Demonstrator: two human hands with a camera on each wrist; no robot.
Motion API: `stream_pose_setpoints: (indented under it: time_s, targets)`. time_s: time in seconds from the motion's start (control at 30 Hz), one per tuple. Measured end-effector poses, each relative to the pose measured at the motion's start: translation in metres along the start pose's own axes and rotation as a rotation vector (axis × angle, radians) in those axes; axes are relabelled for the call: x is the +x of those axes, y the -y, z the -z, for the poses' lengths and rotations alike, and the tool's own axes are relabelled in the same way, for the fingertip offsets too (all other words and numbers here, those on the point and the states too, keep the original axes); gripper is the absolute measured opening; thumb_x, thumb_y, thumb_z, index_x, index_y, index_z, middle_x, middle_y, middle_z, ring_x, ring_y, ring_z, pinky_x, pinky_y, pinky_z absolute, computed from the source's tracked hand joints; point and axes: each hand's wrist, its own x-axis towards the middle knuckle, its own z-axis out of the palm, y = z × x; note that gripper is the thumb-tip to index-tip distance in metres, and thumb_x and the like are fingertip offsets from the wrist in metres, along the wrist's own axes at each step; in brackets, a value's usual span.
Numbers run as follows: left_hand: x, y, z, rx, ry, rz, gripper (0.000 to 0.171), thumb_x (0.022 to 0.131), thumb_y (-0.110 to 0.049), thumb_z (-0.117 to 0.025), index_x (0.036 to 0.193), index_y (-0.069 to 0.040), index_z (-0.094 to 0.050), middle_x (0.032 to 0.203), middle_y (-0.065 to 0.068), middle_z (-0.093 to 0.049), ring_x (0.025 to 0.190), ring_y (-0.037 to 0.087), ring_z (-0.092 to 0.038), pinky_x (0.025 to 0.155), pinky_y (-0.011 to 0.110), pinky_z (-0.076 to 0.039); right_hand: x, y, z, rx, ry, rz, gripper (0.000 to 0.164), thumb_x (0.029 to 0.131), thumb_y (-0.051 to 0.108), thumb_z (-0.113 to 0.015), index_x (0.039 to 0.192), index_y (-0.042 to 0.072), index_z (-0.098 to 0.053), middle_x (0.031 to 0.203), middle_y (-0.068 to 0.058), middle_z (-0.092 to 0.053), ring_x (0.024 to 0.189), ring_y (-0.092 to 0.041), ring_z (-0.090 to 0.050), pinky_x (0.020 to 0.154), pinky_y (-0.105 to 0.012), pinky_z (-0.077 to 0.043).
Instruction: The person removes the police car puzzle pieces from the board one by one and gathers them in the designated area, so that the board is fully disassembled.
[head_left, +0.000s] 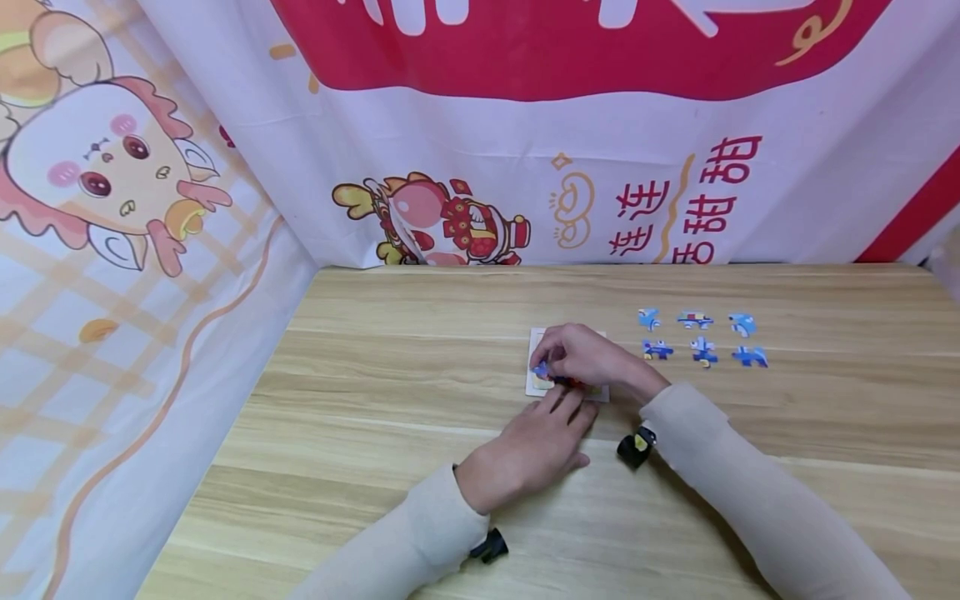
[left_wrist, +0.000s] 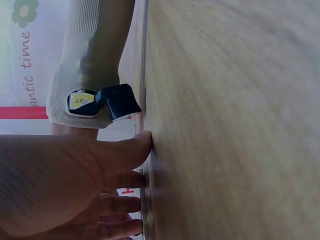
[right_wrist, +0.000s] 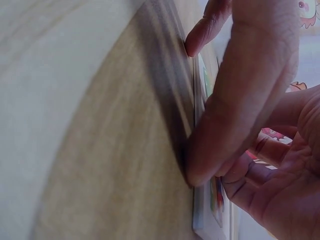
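A small white-bordered puzzle board (head_left: 533, 387) lies flat on the table beneath both hands. My right hand (head_left: 587, 353) reaches over it from the right, fingers curled down, pinching a blue puzzle piece (head_left: 542, 368) at the board's left part. Much of the board's picture is hidden under this hand. My left hand (head_left: 536, 442) rests at the board's near edge with its fingers spread and nearly straight. In the right wrist view, left-hand fingers (right_wrist: 215, 135) lie against the board's side, beside the curled right hand (right_wrist: 285, 185).
Several loose blue puzzle pieces (head_left: 703, 351) lie in two rows on the wooden table (head_left: 360, 358), right of the board. A printed cloth (head_left: 465, 125) hangs behind the table, and another (head_left: 225, 350) along its left side. Black wrist devices (head_left: 637, 447) sit at both cuffs.
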Motion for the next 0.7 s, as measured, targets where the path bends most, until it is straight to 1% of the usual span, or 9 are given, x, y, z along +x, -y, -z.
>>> stream_pose_setpoints:
  time_s: [0.17, 0.4, 0.7]
  targets:
    - [-0.0001, -0.0003, 0.0004, 0.000, 0.002, -0.001, 0.067, 0.098, -0.048, -0.052, 0.152, -0.012, -0.035, 0.155, 0.007, -0.035, 0.142, 0.024, -0.032, 0.114, 0.035, -0.039, -0.0006, -0.0009, -0.0003, 0.009, -0.004, -0.007, 0.025, 0.090, -0.003, -0.061, 0.099, 0.015, -0.076, 0.105, -0.005, -0.063, 0.086, -0.019, -0.059, 0.081, -0.032, -0.047]
    - [0.0000, -0.0003, 0.0005, -0.007, 0.009, -0.003, 0.067, 0.099, -0.048, -0.051, 0.152, -0.012, -0.034, 0.156, 0.007, -0.034, 0.142, 0.024, -0.031, 0.115, 0.035, -0.037, -0.0008, -0.0011, -0.0012, 0.010, -0.011, -0.006, 0.030, 0.089, -0.006, -0.058, 0.097, 0.015, -0.076, 0.104, -0.004, -0.066, 0.096, -0.021, -0.057, 0.090, -0.036, -0.045]
    - [0.0007, -0.0006, 0.0003, -0.017, 0.020, 0.004, 0.067, 0.099, -0.048, -0.050, 0.153, -0.012, -0.032, 0.157, 0.006, -0.032, 0.144, 0.025, -0.030, 0.115, 0.036, -0.038, -0.0013, -0.0008, -0.0017, 0.023, -0.004, 0.002, 0.032, 0.089, -0.008, -0.056, 0.099, 0.015, -0.076, 0.096, -0.003, -0.068, 0.091, -0.020, -0.057, 0.085, -0.033, -0.045]
